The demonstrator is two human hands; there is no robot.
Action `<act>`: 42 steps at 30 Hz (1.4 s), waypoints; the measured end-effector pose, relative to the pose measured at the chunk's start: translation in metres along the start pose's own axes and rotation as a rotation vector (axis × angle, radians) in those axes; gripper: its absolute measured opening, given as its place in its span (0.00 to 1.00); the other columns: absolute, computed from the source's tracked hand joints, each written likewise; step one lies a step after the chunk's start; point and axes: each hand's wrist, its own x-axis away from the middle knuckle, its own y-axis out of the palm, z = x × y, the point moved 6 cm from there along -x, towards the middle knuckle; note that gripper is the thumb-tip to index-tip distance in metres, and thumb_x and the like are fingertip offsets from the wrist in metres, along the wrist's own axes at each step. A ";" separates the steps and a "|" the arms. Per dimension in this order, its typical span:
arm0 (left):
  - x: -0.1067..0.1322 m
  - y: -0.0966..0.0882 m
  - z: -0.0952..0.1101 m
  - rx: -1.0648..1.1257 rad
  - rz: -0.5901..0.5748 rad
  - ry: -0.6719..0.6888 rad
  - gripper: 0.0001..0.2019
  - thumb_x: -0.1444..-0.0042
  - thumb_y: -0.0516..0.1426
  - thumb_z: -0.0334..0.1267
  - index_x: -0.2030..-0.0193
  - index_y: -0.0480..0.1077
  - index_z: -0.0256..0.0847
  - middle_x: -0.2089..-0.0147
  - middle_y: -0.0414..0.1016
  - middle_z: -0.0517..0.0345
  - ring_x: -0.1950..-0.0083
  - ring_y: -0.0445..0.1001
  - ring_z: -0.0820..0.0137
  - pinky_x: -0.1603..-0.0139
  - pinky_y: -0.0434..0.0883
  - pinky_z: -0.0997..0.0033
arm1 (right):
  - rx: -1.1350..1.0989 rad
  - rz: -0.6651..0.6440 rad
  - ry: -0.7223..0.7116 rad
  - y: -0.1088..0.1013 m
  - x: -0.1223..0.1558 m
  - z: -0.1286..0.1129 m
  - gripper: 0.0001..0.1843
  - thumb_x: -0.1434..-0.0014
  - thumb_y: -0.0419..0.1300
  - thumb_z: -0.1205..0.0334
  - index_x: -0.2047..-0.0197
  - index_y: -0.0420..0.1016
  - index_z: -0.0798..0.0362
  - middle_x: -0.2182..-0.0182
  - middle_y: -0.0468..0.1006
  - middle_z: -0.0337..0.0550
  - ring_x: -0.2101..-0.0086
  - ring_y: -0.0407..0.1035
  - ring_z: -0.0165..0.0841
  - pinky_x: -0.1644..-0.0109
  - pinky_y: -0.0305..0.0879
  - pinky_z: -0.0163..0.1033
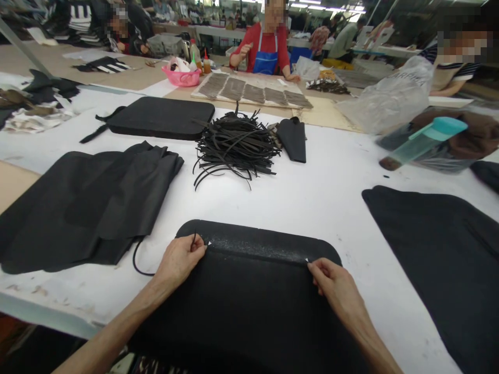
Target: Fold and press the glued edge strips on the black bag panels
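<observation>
A black leather-like panel (249, 311) with rounded corners lies at the table's near edge, and its far border carries a whitish, streaky band. Across that border runs a narrow black strip (257, 258), drawn straight between my two hands. My left hand (183, 258) pinches it near the panel's left corner; a loose black tail curls out beside the wrist. At the other end, thumb and finger of my right hand (332, 278) are closed on the strip near the right corner. Small white points show at both fingertips. A heap of thin black strips (239, 140) lies beyond the panel.
Folded black sheets (86, 208) lie on the left, a padded black piece (161, 117) behind them. Another black panel (440, 249) is at right, below a turquoise-lidded bottle (424, 140) and plastic bag (397, 93). A pink basket (181, 77) and a person in red (253, 47) are across the table.
</observation>
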 end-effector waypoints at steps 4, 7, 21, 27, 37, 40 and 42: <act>0.000 0.001 -0.001 -0.005 -0.026 -0.007 0.09 0.50 0.49 0.43 0.75 0.63 0.42 0.79 0.65 0.64 0.74 0.66 0.70 0.72 0.58 0.73 | -0.007 0.026 -0.007 0.001 0.002 0.000 0.15 0.44 0.49 0.50 0.75 0.65 0.50 0.82 0.68 0.34 0.80 0.65 0.29 0.76 0.57 0.34; -0.001 0.003 -0.005 -0.019 -0.048 -0.023 0.11 0.50 0.48 0.46 0.74 0.64 0.42 0.78 0.67 0.64 0.73 0.67 0.69 0.71 0.58 0.73 | -0.013 0.059 -0.019 0.001 0.002 0.000 0.15 0.44 0.48 0.51 0.75 0.65 0.51 0.82 0.68 0.34 0.81 0.64 0.29 0.77 0.56 0.34; -0.006 0.008 -0.013 -0.019 -0.066 -0.030 0.14 0.50 0.48 0.49 0.74 0.64 0.42 0.78 0.68 0.64 0.73 0.68 0.69 0.71 0.60 0.73 | 0.201 0.176 0.016 -0.003 0.005 -0.007 0.14 0.43 0.48 0.54 0.77 0.62 0.50 0.83 0.67 0.35 0.79 0.62 0.29 0.76 0.49 0.33; -0.004 0.005 -0.007 0.034 -0.031 -0.032 0.11 0.52 0.50 0.45 0.77 0.63 0.42 0.80 0.64 0.64 0.75 0.64 0.71 0.73 0.58 0.73 | 0.258 0.147 0.030 -0.003 0.006 -0.008 0.14 0.43 0.47 0.52 0.77 0.61 0.49 0.83 0.66 0.34 0.78 0.62 0.30 0.74 0.49 0.36; -0.005 0.001 -0.003 0.095 0.011 -0.049 0.06 0.53 0.53 0.37 0.78 0.64 0.41 0.81 0.64 0.65 0.76 0.64 0.72 0.74 0.56 0.73 | 0.214 0.009 0.086 0.003 -0.002 0.010 0.18 0.45 0.45 0.42 0.73 0.61 0.47 0.81 0.70 0.33 0.77 0.66 0.31 0.71 0.56 0.37; -0.004 0.000 -0.001 0.089 0.021 -0.039 0.06 0.53 0.53 0.35 0.79 0.63 0.41 0.81 0.64 0.65 0.75 0.64 0.73 0.73 0.55 0.73 | 0.216 -0.007 0.099 0.003 -0.003 0.013 0.18 0.45 0.44 0.41 0.71 0.61 0.46 0.80 0.71 0.33 0.76 0.68 0.33 0.69 0.58 0.38; -0.003 0.000 -0.001 0.083 0.026 -0.027 0.06 0.53 0.53 0.34 0.79 0.63 0.41 0.80 0.64 0.65 0.75 0.64 0.73 0.73 0.55 0.73 | 0.218 -0.013 0.098 0.003 -0.004 0.013 0.18 0.45 0.44 0.41 0.71 0.61 0.46 0.79 0.72 0.34 0.75 0.68 0.33 0.69 0.58 0.38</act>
